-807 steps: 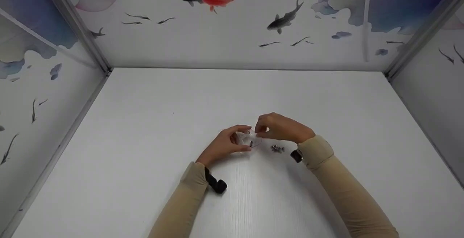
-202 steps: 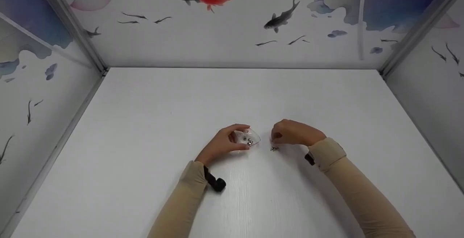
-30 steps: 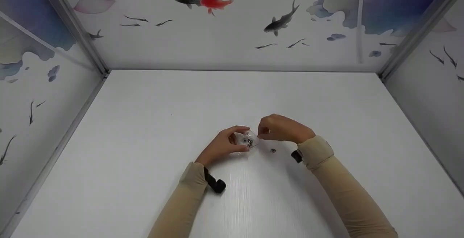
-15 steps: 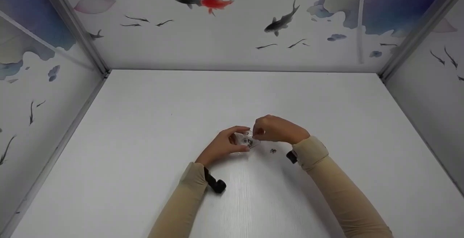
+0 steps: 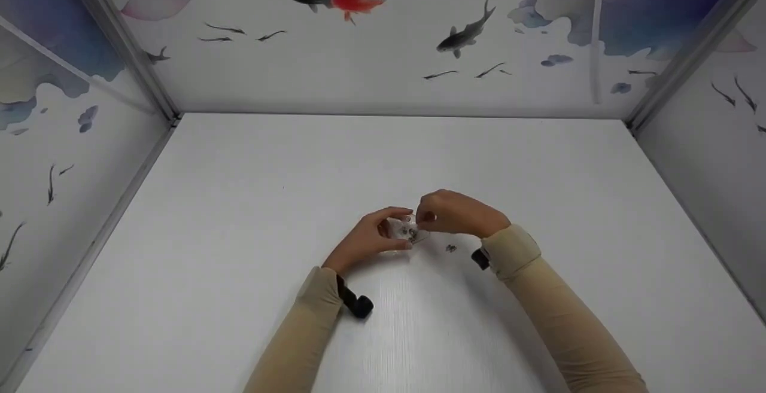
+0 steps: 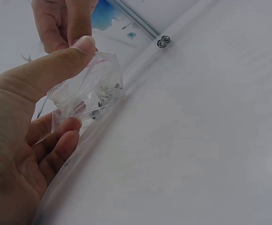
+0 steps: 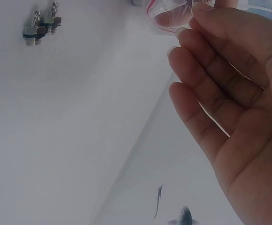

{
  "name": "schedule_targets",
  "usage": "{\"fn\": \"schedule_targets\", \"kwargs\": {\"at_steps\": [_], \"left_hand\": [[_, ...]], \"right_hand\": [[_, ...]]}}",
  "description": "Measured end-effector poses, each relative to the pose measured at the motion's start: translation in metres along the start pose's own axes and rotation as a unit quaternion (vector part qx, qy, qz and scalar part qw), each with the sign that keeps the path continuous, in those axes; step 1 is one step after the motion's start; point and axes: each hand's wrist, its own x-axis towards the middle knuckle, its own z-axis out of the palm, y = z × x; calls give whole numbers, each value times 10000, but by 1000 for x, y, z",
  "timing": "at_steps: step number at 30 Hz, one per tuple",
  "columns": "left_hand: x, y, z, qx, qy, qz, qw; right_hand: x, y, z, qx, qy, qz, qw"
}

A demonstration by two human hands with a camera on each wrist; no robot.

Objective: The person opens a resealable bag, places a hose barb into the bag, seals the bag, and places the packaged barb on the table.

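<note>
A small clear plastic bag (image 6: 82, 89) with a red line by its mouth is held by my left hand (image 5: 364, 237), thumb on one side and fingers on the other. Several small metal fittings (image 6: 98, 103) lie inside it. My right hand (image 5: 461, 212) is at the bag's mouth, thumb and forefinger close together against the plastic. What lies between those fingertips is hidden; the other fingers (image 7: 187, 58) are loosely bent. To the right of the bag, two barbed metal fittings (image 7: 35, 29) with hex nuts rest close together on the table.
The white table (image 5: 269, 201) is enclosed by panels printed with fish and petals, the back panel (image 5: 383, 82) standing along its far edge. Black wrist cameras (image 5: 359, 306) sit at both sleeves.
Over the last second my right hand has moved left from the bag's edge to its mouth. Longer ago, the pile of fittings on the table was larger and the bag held fewer. My left hand keeps its place.
</note>
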Motion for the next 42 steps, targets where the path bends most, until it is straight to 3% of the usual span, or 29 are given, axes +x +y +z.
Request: {"fn": "schedule_targets", "kwargs": {"at_steps": [15,27,42], "left_hand": [[0,-1,-1,121,8,87,9999],[0,0,-1,236,34,39,9997],[1,-2,-2,316,-9,144,9994]], "right_hand": [[-11,4,-3,61,-105,170,9998],[-27,14,1,346,-562,947,9933],[-33,24,11,445,-795,1056,9902]]}}
